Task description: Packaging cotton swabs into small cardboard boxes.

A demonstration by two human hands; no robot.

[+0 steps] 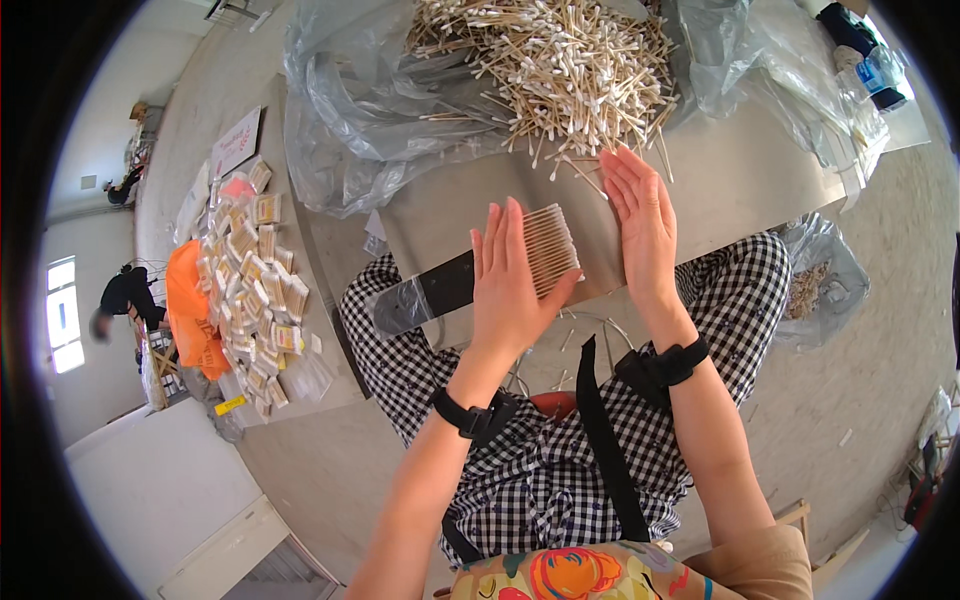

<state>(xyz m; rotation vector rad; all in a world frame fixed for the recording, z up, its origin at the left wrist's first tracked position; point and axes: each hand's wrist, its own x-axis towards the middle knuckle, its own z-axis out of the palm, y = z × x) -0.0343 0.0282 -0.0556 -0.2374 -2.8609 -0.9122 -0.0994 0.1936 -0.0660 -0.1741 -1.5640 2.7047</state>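
The row of cotton swabs (553, 250) lies on the near part of the metal desk (735, 185), between the left hand (503, 285), flat with its thumb spread, and the flat, unclenched right hand (646, 235), so light, even pressure probably serves best for level ends.

The heaped thin tan cotton swabs (580, 85) have matt, wood-like sticks and soft, fibrous white tips, as do those in the flat, rectangular row (548, 243). The broad silver-grey metal worktop (745, 190) looks smooth, with a satin sheen. The loose, translucent grey plastic sheeting (345, 140) is crinkled and glossy. The long, flat black strip (450, 285) is matt, its end wrapped in shiny clear plastic film (402, 306).
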